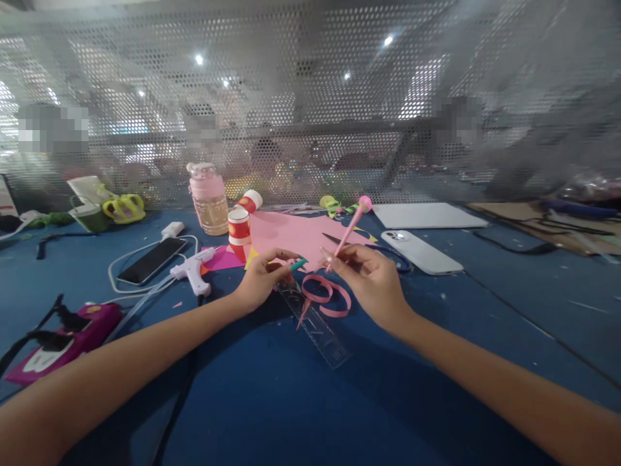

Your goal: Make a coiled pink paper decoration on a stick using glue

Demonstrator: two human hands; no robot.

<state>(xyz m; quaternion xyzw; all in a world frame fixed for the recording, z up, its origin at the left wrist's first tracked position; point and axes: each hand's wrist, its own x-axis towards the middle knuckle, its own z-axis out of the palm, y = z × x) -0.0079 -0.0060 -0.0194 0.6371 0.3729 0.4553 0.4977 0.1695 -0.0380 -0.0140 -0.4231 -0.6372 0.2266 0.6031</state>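
My left hand [259, 283] is closed, its fingertips pinching a small teal piece with a tapered end [298, 264], whose kind I cannot make out. In my right hand [381, 288] a slim pink pen [350, 230] with a round pink top is gripped, tilted up. A curled pink paper strip [334, 312] hangs or lies between the hands. Under it lies a clear plastic ruler [320, 333] with cut-out shapes, close to my left fingers. Beyond both hands spreads a pink paper sheet [286, 233]. Dark-bladed scissors [400, 257] rest behind my right hand, partly hidden.
Red-and-white paper cups [239, 230] and a pink bottle [208, 200] stand behind my left hand. Leftward are a white glue gun [194, 270], a black phone [152, 260] and a magenta power strip [68, 340]. A white phone [421, 251] lies right. A perforated metal screen [301, 97] borders the back.
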